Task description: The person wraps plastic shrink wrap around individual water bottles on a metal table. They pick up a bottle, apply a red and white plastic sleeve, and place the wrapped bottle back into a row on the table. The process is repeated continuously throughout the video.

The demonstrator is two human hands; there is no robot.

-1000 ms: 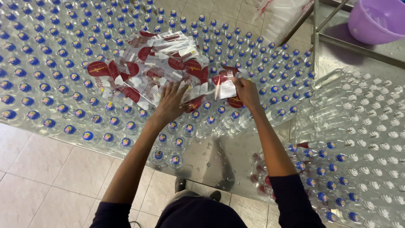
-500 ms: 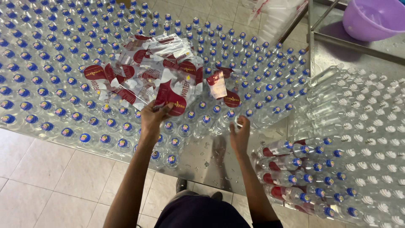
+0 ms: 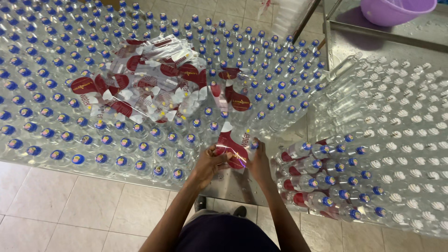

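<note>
Drawn back from the label pile to the near edge of the desk [image 3: 242, 186] since half a second ago, both now closed on one sleeve label. Left hand [image 3: 211, 163] pinching the label's left edge, right hand [image 3: 259, 161] gripping its right edge, label [image 3: 233, 147] stretched open between them over a blue-capped bottle [image 3: 254, 144] at the front of the field.

Judged by how things lie: well short of finished. Labelled bottles [image 3: 322, 177] few, gathered lying on their sides just right of the hands, red bands showing. Unlabelled upright bottles [image 3: 70, 121] by the hundreds across the desk, blue caps in rows. White-capped bottles [image 3: 410, 140] to the right also bare. Loose label pile [image 3: 144, 84] resting on top of the caps, still thick.

Label in hand: clear film sleeve, dark red oval patch, small white and yellow marks, slightly crumpled and glossy, flattened but being opened into a tube. Purple basin [image 3: 396, 9] at upper right, well apart.
</note>
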